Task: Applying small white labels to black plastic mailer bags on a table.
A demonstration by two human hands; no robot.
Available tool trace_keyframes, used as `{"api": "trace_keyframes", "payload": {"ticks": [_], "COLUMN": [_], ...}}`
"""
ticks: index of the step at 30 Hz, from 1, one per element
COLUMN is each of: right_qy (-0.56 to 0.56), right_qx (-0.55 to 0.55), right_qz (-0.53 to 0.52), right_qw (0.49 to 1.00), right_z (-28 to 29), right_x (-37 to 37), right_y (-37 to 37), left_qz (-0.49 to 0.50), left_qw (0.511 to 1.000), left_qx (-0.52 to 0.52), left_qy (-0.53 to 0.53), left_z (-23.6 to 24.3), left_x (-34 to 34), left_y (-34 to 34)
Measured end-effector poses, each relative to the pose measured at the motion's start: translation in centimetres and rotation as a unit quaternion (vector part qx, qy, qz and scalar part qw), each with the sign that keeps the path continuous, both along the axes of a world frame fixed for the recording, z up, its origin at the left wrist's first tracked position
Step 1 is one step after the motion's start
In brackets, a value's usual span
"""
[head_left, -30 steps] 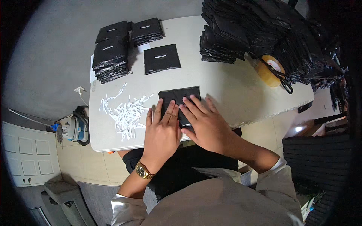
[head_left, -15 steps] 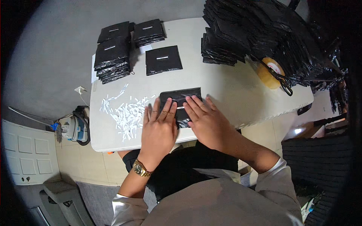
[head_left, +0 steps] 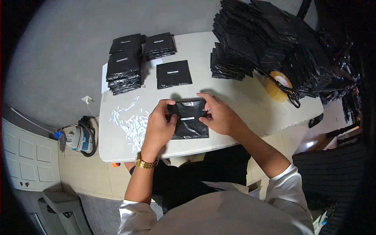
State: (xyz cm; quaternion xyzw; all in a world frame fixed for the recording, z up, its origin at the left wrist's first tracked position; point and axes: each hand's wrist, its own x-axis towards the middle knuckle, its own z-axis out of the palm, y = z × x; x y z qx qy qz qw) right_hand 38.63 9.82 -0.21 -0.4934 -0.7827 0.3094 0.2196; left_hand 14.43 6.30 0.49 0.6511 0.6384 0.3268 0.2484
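Observation:
A flat, square black plastic packet [head_left: 190,127] with a small white label strip [head_left: 187,118] across its middle is at the near edge of the table. My left hand [head_left: 158,124] grips its left side, thumb on top. On the opposite side my right hand [head_left: 220,115] pinches the packet's edge, thumb on the upper face. Left of my left hand lies a loose heap of small white paper strips [head_left: 135,129]. Beyond the hands rests a single labelled black packet [head_left: 174,74].
Labelled packets stand in a taller stack [head_left: 123,72] and a lower stack [head_left: 159,46] at the far left of the white table [head_left: 243,117]. Large piles of black packets [head_left: 254,39] fill the far right. A tape roll [head_left: 276,88] and black scissors [head_left: 291,96] lie beside them.
Both hands have gone from lying flat on the packet to gripping its left and right sides. The label strip now shows uncovered. The view has shifted slightly.

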Motion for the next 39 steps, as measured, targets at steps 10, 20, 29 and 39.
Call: {"api": "trace_keyframes", "payload": {"ticks": [10, 20, 29, 39], "right_qy": [0.204, 0.017, 0.061, 0.084], "right_qx": [0.098, 0.086, 0.124, -0.015], "right_qz": [-0.046, -0.092, -0.114, -0.142], "right_qw": [0.973, 0.992, 0.984, 0.986], "right_z": [-0.4, -4.5, -5.0, -4.0], "right_x": [-3.0, -6.3, -6.4, -7.8], "right_y": [9.9, 15.2, 15.5, 18.6], "left_qz": [0.025, -0.017, 0.034, 0.051], "left_qw": [0.981, 0.985, 0.981, 0.997], "left_qx": [0.172, 0.129, 0.114, -0.024], "left_qy": [-0.081, 0.111, 0.153, -0.059], "left_z": [1.8, -3.4, -1.2, -3.1], "left_x": [-2.0, -4.9, -3.8, -4.9], "left_y": [9.2, 14.1, 12.8, 17.4]}}
